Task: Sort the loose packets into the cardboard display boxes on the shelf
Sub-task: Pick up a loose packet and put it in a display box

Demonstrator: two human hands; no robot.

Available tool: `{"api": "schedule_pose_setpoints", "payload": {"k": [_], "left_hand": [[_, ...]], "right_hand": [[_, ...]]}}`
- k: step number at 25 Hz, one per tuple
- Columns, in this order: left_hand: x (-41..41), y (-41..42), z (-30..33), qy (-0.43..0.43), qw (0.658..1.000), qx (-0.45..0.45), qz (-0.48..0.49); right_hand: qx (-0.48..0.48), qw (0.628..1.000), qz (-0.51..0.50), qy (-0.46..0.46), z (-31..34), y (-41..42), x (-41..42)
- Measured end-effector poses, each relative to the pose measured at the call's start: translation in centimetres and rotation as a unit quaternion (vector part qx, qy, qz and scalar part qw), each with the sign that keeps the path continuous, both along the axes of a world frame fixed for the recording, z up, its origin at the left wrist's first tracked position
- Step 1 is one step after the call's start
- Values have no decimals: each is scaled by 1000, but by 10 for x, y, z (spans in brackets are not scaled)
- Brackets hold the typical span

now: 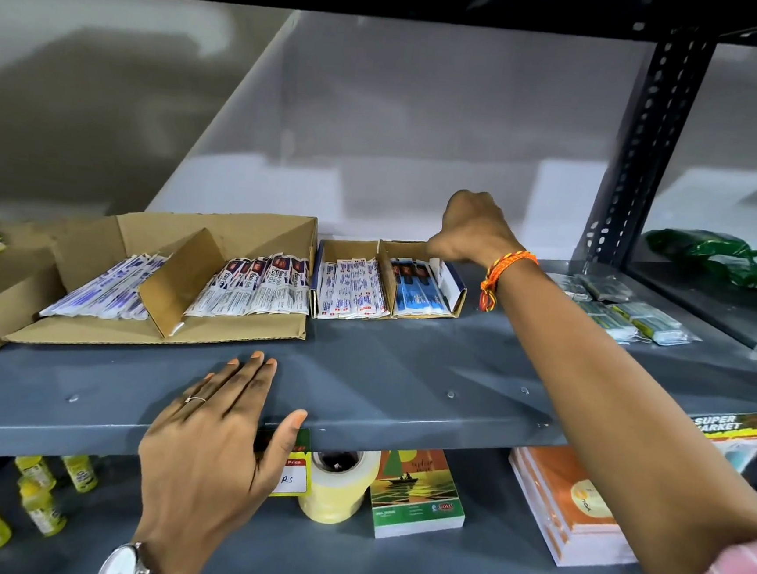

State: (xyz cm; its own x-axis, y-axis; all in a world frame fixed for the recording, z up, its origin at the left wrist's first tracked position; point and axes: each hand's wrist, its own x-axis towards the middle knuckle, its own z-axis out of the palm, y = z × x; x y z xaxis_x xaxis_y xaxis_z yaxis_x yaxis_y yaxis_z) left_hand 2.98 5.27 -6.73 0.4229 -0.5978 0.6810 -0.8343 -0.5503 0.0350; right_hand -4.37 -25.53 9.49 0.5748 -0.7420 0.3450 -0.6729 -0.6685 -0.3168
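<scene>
A large brown cardboard box lies open on the grey shelf, holding two rows of white-and-blue packets split by a cardboard divider. Right of it stands a smaller display box with white packets in its left half and blue packets in its right half. My right hand hovers over the small box's back right corner, fingers curled and hidden from view. My left hand rests flat on the shelf's front edge, fingers spread.
Loose clear-wrapped packets lie on the shelf at the right, beyond a perforated metal upright. Green plastic sits further right. Below are a tape roll, notebooks, orange books and yellow bottles.
</scene>
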Motion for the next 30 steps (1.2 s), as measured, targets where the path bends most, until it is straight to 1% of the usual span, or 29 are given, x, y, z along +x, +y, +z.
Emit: {"api": "schedule_pose_setpoints", "payload": {"k": [3, 6, 7, 8, 10, 11, 12, 13, 14, 15, 18, 19, 22, 26, 27, 30], "left_hand": [[1, 0, 0, 0, 1000, 2, -1], [1, 1, 1, 2, 1000, 4, -2], [1, 1, 1, 3, 1000, 5, -2], [1, 1, 1, 3, 1000, 6, -2], [1, 1, 1, 2, 1000, 8, -3], [1, 1, 1, 2, 1000, 8, -3], [1, 1, 1, 1, 1000, 8, -4], [1, 1, 2, 0, 1000, 7, -3], [1, 1, 2, -1, 1000, 7, -2], [1, 1, 2, -2, 1000, 7, -1], [1, 0, 1, -6, 1000, 2, -2], [1, 0, 0, -7, 1000, 1, -2], [2, 1, 0, -10, 1000, -1, -5], [3, 0, -1, -13, 1000, 0, -4], [4, 0, -1, -14, 1000, -2, -4], [4, 0, -2, -14, 1000, 2, -6]], "right_hand": [[84, 991, 45, -89, 7, -2, -3], [174, 956, 111, -208, 8, -7, -3], [216, 935, 133, -247, 11, -7, -4], [269, 905, 154, -291, 13, -5, -5], [367, 826, 200, -378, 19, -1, -8], [384, 799, 223, -405, 22, -1, -10], [385, 785, 242, -420, 24, 1, -11], [381, 782, 252, -425, 25, 0, -12], [376, 785, 253, -423, 26, 1, -12], [363, 799, 240, -414, 27, 0, -12], [268, 887, 167, -338, 25, -7, -6], [245, 906, 145, -313, 21, -13, -1], [206, 932, 110, -278, 4, -26, 13], [168, 966, 112, -163, -11, -35, 21], [151, 974, 105, -132, -12, -37, 24], [59, 995, 61, -57, -17, -38, 31]]}}
